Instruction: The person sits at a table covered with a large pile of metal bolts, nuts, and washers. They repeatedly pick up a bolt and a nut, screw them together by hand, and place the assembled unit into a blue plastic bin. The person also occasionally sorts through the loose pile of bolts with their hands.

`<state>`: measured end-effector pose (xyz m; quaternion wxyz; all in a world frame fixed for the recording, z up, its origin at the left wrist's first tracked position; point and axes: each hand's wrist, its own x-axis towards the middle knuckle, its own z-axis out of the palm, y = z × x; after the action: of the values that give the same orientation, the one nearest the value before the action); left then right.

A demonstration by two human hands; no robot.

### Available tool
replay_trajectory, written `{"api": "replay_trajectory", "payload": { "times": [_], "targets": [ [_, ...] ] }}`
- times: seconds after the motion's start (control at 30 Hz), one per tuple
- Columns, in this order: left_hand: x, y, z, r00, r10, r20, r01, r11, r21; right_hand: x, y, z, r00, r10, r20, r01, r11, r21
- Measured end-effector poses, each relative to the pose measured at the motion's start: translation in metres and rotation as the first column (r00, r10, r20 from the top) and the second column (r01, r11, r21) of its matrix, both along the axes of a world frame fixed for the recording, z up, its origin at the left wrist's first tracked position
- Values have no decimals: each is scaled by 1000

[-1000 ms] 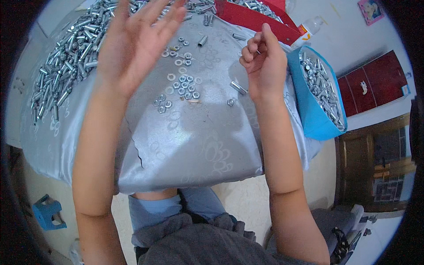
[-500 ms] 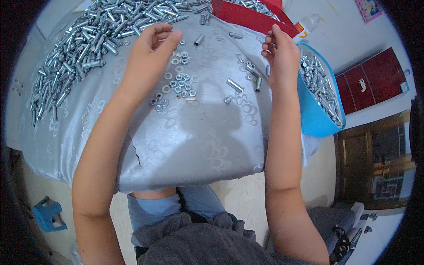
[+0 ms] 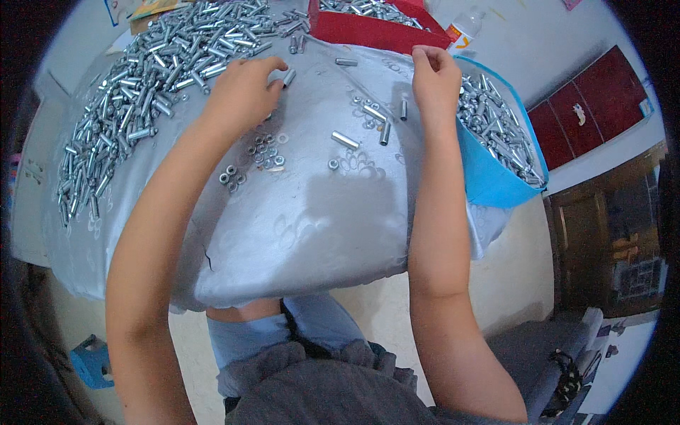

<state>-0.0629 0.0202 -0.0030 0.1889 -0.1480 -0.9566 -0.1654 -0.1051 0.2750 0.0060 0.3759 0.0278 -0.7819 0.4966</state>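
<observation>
My left hand (image 3: 244, 92) hovers over the table with thumb and forefinger apart, at either side of the near end of a metal sleeve (image 3: 289, 78) that lies on the cloth. Below that hand are a cluster of hex nuts (image 3: 263, 150) and a pale washer (image 3: 282, 138). My right hand (image 3: 435, 81) is up by the front corner of a red box (image 3: 368, 34); its thumb and fingertips meet in a pinch, and whatever is between them is hidden. Loose sleeves (image 3: 345, 139) and a single nut (image 3: 333, 164) lie between the hands.
A big heap of metal expansion bolts (image 3: 163, 64) covers the table's far left. At the right stands a blue bin (image 3: 499, 180) full of similar bolts. Behind the red box is a plastic bottle (image 3: 464, 28). A silvery cloth (image 3: 319, 234) covers the table.
My left hand has moved right to the sleeve and turned palm down. The right hand has shifted a little farther away, its fingers now pinched. The view has tilted and shifted.
</observation>
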Motion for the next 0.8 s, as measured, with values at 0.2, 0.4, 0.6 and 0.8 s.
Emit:
{"api": "replay_trajectory", "payload": {
  "times": [0.2,0.4,0.6,0.8],
  "targets": [
    [-23,15,-18,995,71,73,-71,997,-4,12,-5,17,975,39,-219,-114,933,-341],
    [-13,27,-30,997,-74,9,69,958,278,17,-17,4,938,291,188,-316,941,121],
    [14,15,-29,982,-165,88,77,783,617,32,-53,-30,885,425,188,-443,650,618],
    [10,-45,-31,995,55,-78,-22,926,377,31,-59,-34,815,428,391,-578,551,601]
  ]
}}
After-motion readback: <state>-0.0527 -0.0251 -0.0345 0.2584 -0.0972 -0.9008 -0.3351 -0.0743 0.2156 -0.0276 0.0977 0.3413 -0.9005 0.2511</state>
